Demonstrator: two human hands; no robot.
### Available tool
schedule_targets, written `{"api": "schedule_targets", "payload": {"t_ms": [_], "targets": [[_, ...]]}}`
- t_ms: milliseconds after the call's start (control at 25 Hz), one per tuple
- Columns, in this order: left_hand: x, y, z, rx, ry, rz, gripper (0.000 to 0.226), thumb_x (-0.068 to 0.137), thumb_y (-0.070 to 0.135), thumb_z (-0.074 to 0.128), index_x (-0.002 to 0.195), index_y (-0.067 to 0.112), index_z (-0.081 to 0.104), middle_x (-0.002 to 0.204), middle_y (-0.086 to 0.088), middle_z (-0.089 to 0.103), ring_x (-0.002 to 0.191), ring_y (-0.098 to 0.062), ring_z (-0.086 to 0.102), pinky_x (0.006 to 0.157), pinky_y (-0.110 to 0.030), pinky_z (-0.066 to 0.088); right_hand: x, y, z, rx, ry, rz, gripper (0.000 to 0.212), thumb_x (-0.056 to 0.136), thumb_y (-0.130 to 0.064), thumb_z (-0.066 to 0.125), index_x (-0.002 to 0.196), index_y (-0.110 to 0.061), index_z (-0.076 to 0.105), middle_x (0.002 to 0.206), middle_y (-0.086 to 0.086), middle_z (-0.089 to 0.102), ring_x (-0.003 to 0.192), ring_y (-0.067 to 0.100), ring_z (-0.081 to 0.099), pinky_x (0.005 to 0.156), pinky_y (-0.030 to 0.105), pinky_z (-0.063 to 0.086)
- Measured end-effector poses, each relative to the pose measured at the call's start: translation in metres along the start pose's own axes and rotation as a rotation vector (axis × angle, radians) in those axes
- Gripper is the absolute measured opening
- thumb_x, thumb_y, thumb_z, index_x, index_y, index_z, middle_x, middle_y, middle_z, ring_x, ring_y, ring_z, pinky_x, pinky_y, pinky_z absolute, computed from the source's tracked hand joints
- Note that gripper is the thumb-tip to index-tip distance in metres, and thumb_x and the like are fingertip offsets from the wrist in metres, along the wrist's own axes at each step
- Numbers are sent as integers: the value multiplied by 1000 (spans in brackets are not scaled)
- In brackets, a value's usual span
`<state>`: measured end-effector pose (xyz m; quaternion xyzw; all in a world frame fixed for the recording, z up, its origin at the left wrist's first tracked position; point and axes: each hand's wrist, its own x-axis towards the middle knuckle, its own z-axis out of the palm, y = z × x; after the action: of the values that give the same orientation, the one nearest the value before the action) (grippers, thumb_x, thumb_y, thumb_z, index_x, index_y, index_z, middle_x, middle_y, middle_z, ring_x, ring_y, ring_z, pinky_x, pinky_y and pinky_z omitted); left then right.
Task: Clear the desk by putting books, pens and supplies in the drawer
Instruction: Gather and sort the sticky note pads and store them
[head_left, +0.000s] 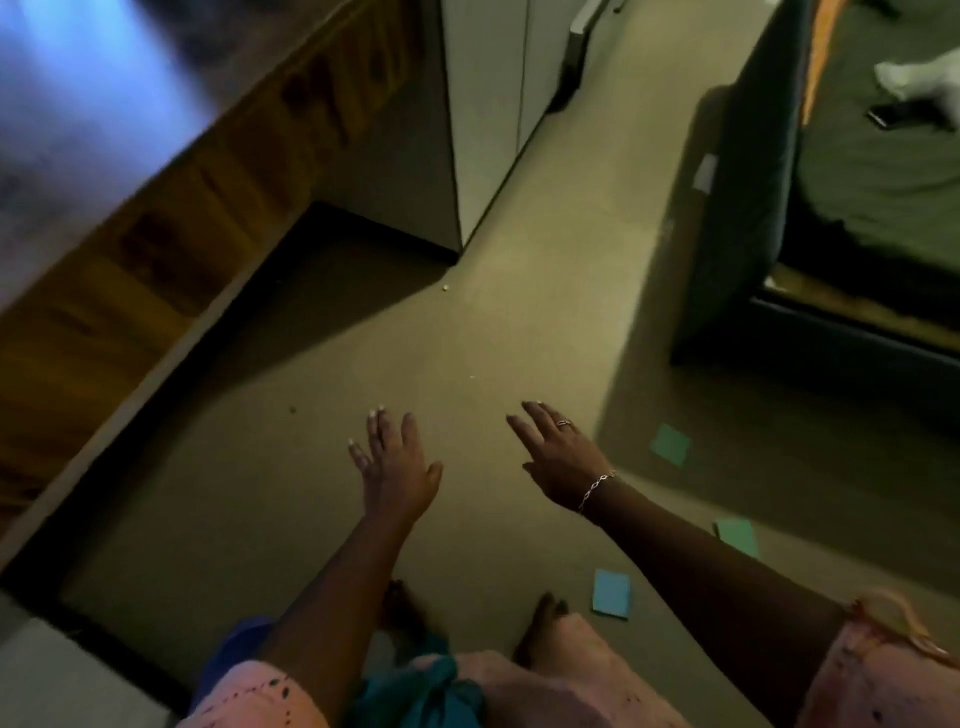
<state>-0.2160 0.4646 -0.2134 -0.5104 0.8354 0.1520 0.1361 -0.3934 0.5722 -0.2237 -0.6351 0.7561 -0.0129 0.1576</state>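
Grips spread, empty: left hand, right hand. Blue square note, two green notes flat on floor.

At two o'clock I see a bed with dark green bedding. A dark phone lies on it, just beside something white. At twelve o'clock a pale cabinet stands on the beige floor, with a small crumb nearby.

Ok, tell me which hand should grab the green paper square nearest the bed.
Right, most likely: the right hand, open, is beside the green square, while the left hand, also open, lies farther away.
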Motion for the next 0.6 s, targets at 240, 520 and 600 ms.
{"api": "schedule_targets", "payload": {"t_ms": [240, 520, 600], "targets": [[39, 97, 51, 181, -164, 304, 65, 93, 40, 47, 146, 14, 19, 156, -12, 11, 146, -29, 2, 115, -52, 6, -85, 134, 27, 133, -35, 430, 54, 88, -19, 56, 138, -8, 38, 144, 17, 37, 128, 35, 39, 102, 39, 39], [107, 162, 192, 464, -347, 617, 53, 94, 30, 49, 140, 11, 30, 151, -12, 26, 145, -28, 9, 116, -49, 6, -127, 222, 173, 229, -221, 729, 51, 86, -11, 58, 135, -10, 42, 135, 11, 46, 121, 28, 47, 95, 34, 43], [126, 172, 245, 545, -374, 729, 50, 93, 24, 49, 138, 10, 32, 149, -14, 29, 144, -29, 13, 116, -50, 5, -125, 240, 227, 233, -271, 758, 50, 86, -7, 56, 134, -10, 42, 134, 12, 48, 121, 29, 47, 94, 35, 44]]}}
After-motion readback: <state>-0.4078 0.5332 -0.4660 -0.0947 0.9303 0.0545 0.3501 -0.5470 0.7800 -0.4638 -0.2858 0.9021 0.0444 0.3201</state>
